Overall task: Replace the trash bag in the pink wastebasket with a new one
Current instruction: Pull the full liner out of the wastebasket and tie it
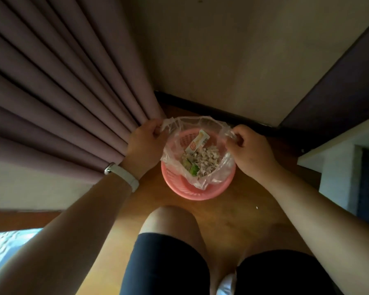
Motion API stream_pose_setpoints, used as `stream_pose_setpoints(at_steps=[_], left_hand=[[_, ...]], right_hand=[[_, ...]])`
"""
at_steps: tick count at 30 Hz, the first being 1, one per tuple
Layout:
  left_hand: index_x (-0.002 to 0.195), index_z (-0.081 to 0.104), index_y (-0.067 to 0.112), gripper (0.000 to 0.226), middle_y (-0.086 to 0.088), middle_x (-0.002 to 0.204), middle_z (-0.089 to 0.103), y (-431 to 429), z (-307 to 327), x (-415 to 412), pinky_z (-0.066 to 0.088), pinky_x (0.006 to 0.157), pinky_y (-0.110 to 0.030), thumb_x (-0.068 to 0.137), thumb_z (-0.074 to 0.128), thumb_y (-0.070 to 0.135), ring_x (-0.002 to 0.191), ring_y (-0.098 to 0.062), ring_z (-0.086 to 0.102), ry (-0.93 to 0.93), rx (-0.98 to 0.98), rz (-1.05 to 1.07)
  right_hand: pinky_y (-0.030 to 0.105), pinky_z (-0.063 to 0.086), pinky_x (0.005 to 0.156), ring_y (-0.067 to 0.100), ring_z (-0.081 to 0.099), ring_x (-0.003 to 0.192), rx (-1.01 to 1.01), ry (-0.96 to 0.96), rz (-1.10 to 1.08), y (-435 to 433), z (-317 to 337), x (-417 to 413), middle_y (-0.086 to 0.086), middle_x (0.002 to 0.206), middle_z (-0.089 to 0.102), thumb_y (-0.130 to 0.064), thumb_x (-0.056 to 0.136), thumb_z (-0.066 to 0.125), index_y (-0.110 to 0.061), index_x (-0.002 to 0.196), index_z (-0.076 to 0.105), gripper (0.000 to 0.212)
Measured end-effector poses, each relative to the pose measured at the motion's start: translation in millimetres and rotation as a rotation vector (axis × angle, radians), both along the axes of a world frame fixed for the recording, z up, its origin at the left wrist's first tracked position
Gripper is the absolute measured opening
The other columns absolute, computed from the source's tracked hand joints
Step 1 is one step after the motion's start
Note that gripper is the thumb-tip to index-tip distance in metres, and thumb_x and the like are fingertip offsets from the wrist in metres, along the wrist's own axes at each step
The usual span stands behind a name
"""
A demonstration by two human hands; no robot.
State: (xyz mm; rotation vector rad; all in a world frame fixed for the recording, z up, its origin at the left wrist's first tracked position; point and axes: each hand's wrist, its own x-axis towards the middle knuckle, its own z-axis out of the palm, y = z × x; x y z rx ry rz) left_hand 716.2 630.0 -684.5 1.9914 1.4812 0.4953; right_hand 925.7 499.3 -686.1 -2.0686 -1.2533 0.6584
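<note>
Though raised at both sides, not yet out: thin clear plastic trash bag (pixel 219 169) seated inside the round pink slotted plastic wastebasket (pixel 197 194) on the brown wooden floor (pixel 232 220), between the crouching person's knees and the wall corner. Left hand (pixel 145 143), fingers curled, pinching the bag's mouth at its left edge. Right hand (pixel 249 150), fingers curled likewise, pinching a gathered bit of the mouth at its right edge. Far lip of bag held up clear of the rim; near side draped over the front rim. Inside: pale shredded scraps (pixel 202 159), something green, a white-and-orange paper packet (pixel 197 141) leaning toward the far side. Judged progress: early. Old liner loosened only; closing, lifting out and setting aside all left to do. No new bag in view, fitting not begun. Room: mauve pleated curtain (pixel 62 92) just beside the left hand, touching or not, cannot tell. Cream wall (pixel 222 50) close behind the basket. Dark panel (pixel 339 86) and white ledge (pixel 328 150) to the right, near the right forearm. Open space straight up and back toward the bare knee (pixel 170 222). Likely cleanest exit: upward, then toward the body.
</note>
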Motion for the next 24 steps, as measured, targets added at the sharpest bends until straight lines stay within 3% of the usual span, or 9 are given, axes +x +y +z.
stream_pose_setpoints(at_steps=[3, 9, 12, 16, 18, 22, 24], left_hand=[[0.119, 0.058, 0.025, 0.027, 0.010, 0.099, 0.061, -11.1, 45.8, 0.2, 0.054, 0.076, -0.032, 0.094, 0.055, 0.036, 0.089, -0.014, 0.061, 0.076, -0.039, -0.006], [0.107, 0.066, 0.020, 0.017, 0.010, 0.086, 0.060, -36.8, 160.4, -7.0, 0.042, 0.068, -0.021, 0.092, 0.062, 0.026, 0.081, -0.010, 0.058, 0.035, -0.070, -0.016], [0.102, 0.070, 0.015, 0.014, 0.006, 0.096, 0.055, -50.0, 225.1, -13.9, 0.042, 0.071, -0.016, 0.090, 0.066, 0.021, 0.085, -0.007, 0.052, 0.005, 0.023, -0.103], [0.102, 0.069, 0.011, 0.015, 0.007, 0.119, 0.053, -70.5, 318.5, -18.2, 0.031, 0.083, 0.002, 0.088, 0.067, 0.016, 0.106, -0.002, 0.049, -0.057, 0.079, -0.255], [0.104, 0.068, 0.007, 0.018, 0.008, 0.121, 0.054, -82.8, 365.9, -16.0, 0.033, 0.080, 0.002, 0.089, 0.065, 0.015, 0.099, 0.002, 0.050, -0.110, 0.060, -0.310], [0.105, 0.067, 0.007, 0.031, 0.002, 0.103, 0.065, -107.1, 445.8, -7.1, 0.046, 0.073, -0.019, 0.084, 0.059, 0.028, 0.082, 0.004, 0.056, -0.264, -0.079, -0.255], [0.099, 0.067, 0.012, 0.019, 0.010, 0.091, 0.065, -120.8, 477.1, -2.9, 0.046, 0.070, -0.019, 0.086, 0.063, 0.024, 0.079, 0.001, 0.060, -0.393, -0.178, -0.174]], right_hand=[[0.032, 0.049, 0.053, 0.011, 0.061, 0.063, -0.065, -0.031, 0.018, -4.8, 40.8, -3.8, -0.005, 0.075, 0.062, -0.031, 0.096, 0.054, -0.023, 0.094, 0.058, 0.009], [0.015, 0.039, 0.045, 0.003, 0.058, 0.059, -0.096, 0.002, 0.059, -19.3, 155.4, -10.6, -0.010, 0.071, 0.058, -0.025, 0.095, 0.058, -0.026, 0.089, 0.055, 0.007], [0.015, 0.038, 0.047, 0.003, 0.054, 0.058, -0.041, 0.010, 0.078, -30.8, 219.1, -14.6, -0.009, 0.071, 0.057, -0.026, 0.093, 0.061, -0.026, 0.084, 0.055, 0.011], [0.012, 0.037, 0.061, -0.001, 0.050, 0.068, 0.066, -0.003, 0.144, -47.6, 303.6, -20.4, -0.005, 0.107, 0.050, -0.025, 0.089, 0.065, -0.027, 0.087, 0.052, 0.013], [0.012, 0.038, 0.067, 0.002, 0.052, 0.078, 0.129, 0.005, 0.174, -55.7, 345.8, -24.1, -0.001, 0.120, 0.047, -0.021, 0.088, 0.065, -0.027, 0.087, 0.052, 0.015], [0.026, 0.044, 0.061, 0.011, 0.059, 0.069, 0.147, 0.110, 0.134, -67.9, 423.5, -35.1, -0.002, 0.099, 0.063, -0.018, 0.090, 0.062, -0.022, 0.103, 0.062, 0.013], [0.034, 0.048, 0.060, 0.021, 0.062, 0.068, 0.155, 0.129, 0.117, -74.1, 452.4, -38.1, 0.003, 0.084, 0.067, -0.022, 0.090, 0.061, -0.020, 0.095, 0.063, 0.006]])
